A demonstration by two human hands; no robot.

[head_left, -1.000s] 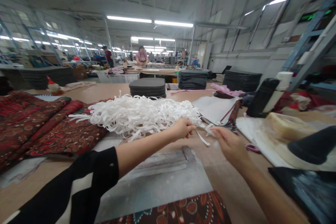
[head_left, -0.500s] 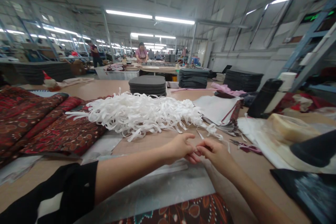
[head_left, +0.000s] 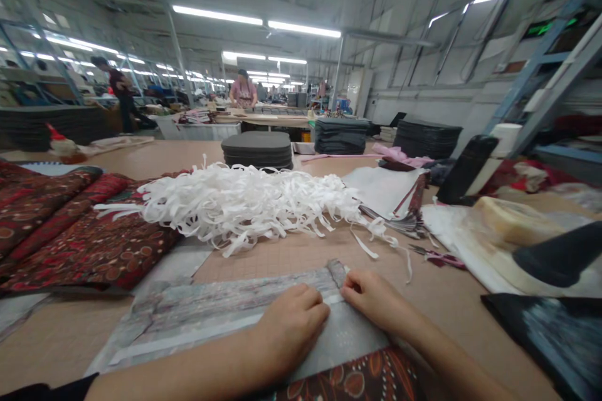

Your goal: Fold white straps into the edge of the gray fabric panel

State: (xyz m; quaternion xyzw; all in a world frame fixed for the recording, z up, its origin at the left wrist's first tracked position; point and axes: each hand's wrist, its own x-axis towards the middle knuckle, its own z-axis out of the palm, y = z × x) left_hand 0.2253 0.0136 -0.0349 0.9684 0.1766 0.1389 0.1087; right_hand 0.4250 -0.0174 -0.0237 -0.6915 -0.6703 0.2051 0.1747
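A piece of fabric point(head_left: 221, 291) lies in front of me with its pale grey underside up, its far edge folded and creased. Its brown, red-patterned face point(head_left: 362, 379) shows along the near edge. My right hand point(head_left: 374, 299) pinches the fabric near its raised far right corner. My left hand point(head_left: 296, 322) rests on the fabric just left of it, fingers curled and pressed together; their tips are hidden. Across the fabric runs a flat white strip point(head_left: 183, 337), passing under my left hand and showing again beside the right fingertips.
A heap of white strips point(head_left: 249, 203) lies beyond my hands. Folded patterned fabric point(head_left: 94, 244) is at left. To the right are scissors point(head_left: 437, 257), a fabric stack point(head_left: 385, 191) and a black cone-shaped thing point(head_left: 559, 254). Grey stacked pieces point(head_left: 256, 149) stand farther back; people are beyond.
My hands were together above the fabric; now both are down on it, the left lower and nearer me. The fabric's far edge has been folded up, and the white strip now lies across it.
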